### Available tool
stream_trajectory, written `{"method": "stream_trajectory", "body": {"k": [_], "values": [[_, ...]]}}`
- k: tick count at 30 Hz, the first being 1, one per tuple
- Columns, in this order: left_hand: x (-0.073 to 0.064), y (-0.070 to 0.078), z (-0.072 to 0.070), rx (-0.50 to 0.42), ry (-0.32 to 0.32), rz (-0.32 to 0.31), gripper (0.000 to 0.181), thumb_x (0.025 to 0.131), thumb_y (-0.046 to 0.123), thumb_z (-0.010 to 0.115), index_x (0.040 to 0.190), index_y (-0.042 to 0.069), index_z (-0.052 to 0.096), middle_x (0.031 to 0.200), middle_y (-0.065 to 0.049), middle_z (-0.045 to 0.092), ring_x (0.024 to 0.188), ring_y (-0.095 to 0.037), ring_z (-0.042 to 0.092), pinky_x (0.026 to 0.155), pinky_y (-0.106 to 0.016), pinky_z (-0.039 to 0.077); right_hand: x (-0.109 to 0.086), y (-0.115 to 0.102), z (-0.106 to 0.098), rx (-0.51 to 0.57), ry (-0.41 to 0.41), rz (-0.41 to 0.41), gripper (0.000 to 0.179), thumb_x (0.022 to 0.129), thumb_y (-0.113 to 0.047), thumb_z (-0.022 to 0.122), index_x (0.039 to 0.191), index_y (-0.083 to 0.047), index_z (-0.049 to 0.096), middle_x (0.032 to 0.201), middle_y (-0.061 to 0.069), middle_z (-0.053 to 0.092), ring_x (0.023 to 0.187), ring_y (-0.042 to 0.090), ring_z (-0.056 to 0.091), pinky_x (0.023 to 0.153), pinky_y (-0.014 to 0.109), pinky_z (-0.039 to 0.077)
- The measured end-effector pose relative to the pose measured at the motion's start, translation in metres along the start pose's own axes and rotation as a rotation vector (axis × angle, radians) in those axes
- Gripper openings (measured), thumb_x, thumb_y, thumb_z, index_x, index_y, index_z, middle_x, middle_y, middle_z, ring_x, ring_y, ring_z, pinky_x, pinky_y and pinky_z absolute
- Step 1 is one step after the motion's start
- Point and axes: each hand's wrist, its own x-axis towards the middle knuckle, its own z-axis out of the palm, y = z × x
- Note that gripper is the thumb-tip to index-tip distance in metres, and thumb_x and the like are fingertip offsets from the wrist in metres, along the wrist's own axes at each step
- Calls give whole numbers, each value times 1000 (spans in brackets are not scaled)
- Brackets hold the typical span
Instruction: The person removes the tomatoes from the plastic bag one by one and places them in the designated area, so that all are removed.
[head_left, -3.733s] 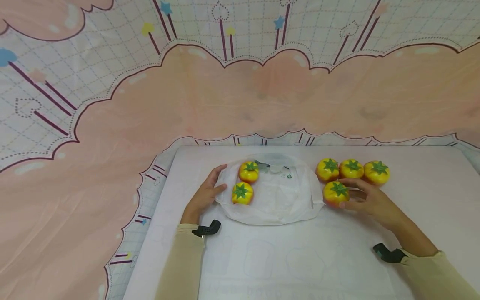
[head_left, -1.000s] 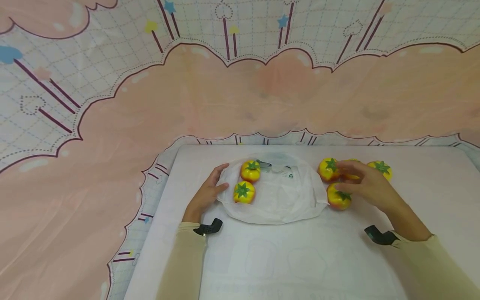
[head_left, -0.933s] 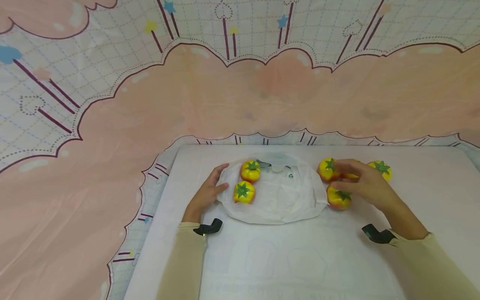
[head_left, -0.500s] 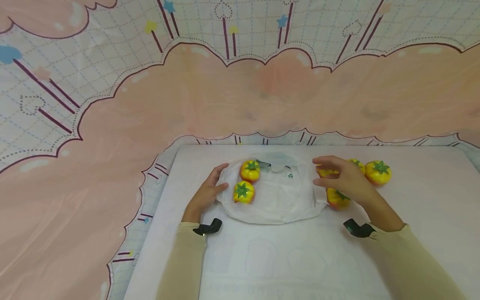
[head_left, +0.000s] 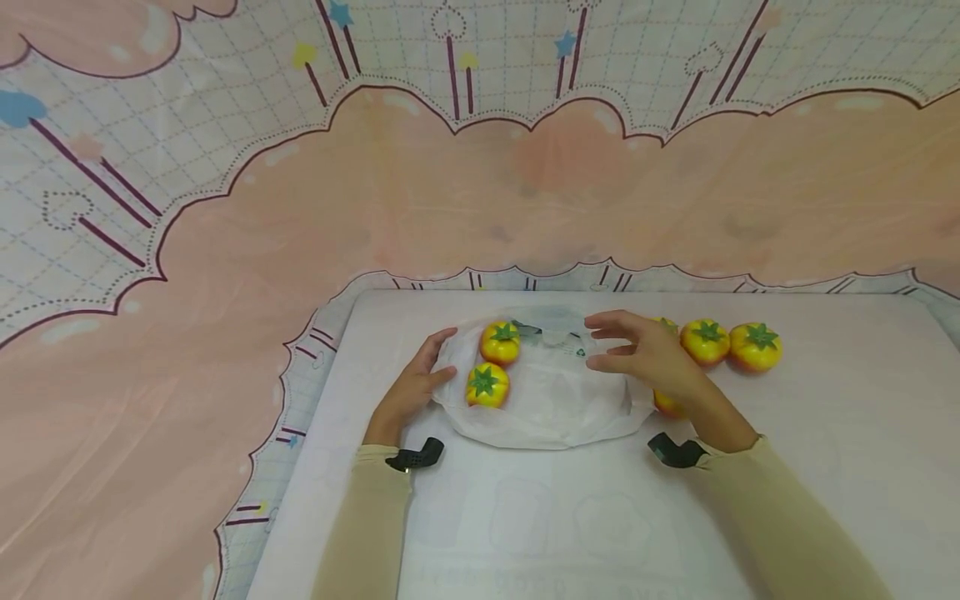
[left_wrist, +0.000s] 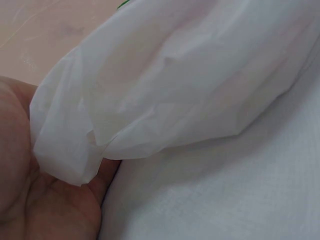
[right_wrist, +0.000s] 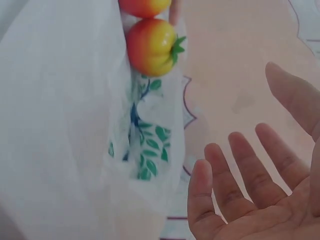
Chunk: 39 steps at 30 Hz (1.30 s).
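A white plastic bag (head_left: 555, 408) lies spread on the white table, with two yellow-and-red tomato-like fruits, a rear one (head_left: 499, 342) and a front one (head_left: 487, 385), in its left part. At the bag's left edge is my left hand (head_left: 411, 379), thumb and fingers apart; the left wrist view has the bag's side (left_wrist: 75, 125) against the palm. Over the bag's right part hovers my right hand (head_left: 652, 354), its fingers spread and holding nothing. Behind that hand, two more fruits are partly hidden, one at the back (head_left: 666, 322) and one in front (head_left: 667, 406).
Two further tomato-like fruits, a nearer one (head_left: 705, 342) and an outer one (head_left: 755, 347), sit in the row to the right of the right hand. A patterned pink-and-white cloth (head_left: 480, 192) hangs behind the table (head_left: 525, 525).
My right hand has moved left, from beside the right-hand fruits to over the bag, with nothing in it. The left hand and the fruits have stayed in place.
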Motion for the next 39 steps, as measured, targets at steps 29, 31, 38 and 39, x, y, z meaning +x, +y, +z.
{"method": "stream_trajectory", "body": {"k": [29,31,38,39], "values": [[1,-2,-1,7,18,-21,63,102,5,55,153,38,39,170,10,23,158,-18,20,124,-45,30,36,-13,77,142,-108,-106,58,85,-29,84,137,-15,62,139,5,62,129,28,59,107,47,53],[1,-2,-1,12,19,-17,63,102,5,55,153,38,39,170,9,22,159,-19,18,125,-45,28,37,-14,82,140,-114,-118,57,85,-28,84,136,-16,63,138,5,63,129,29,60,107,48,53],[1,-2,-1,12,25,-16,63,102,5,55,153,38,39,170,10,21,159,-16,15,127,-45,25,43,-14,97,111,-130,-158,57,83,-23,86,135,-13,64,137,7,64,126,31,61,101,48,57],[1,-2,-1,10,24,-14,63,102,5,55,153,38,39,170,10,21,159,-16,15,127,-45,25,44,-14,99,100,-129,-167,58,83,-23,86,135,-13,64,137,7,65,125,30,62,100,48,57]]}}
